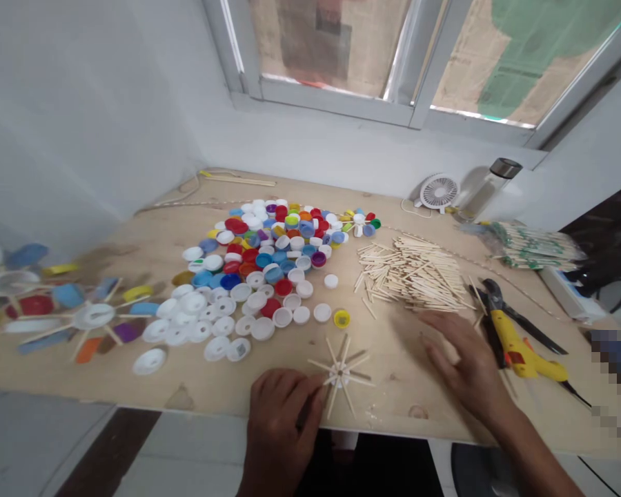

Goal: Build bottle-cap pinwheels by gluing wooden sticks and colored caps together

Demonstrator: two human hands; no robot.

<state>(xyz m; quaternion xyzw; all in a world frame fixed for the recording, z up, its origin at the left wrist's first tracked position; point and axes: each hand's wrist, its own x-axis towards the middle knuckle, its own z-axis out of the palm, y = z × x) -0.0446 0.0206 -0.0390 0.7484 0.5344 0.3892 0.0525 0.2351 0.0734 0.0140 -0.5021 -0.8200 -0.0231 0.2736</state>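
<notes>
A small wheel of wooden sticks around a white bottle cap [340, 374] lies near the table's front edge. My left hand [284, 414] is closed at its left side, thumb and forefinger pinching the end of one stick. Just below the heap of short wooden sticks [414, 273], my right hand [463, 366] is open, thumb and fingers apart, with nothing seen in it. A yellow glue gun [520, 348] and dark-bladed cutters [494, 297] lie to its right. One yellow cap [341, 318] sits beyond the wheel.
Many coloured bottle caps [263, 259] are heaped mid-table. Finished-looking stick-and-cap wheels [94, 316] stand at the left. A small white fan [439, 191], a glass bottle [484, 193], bagged sticks [535, 245] and a power strip [569, 293] line the back right.
</notes>
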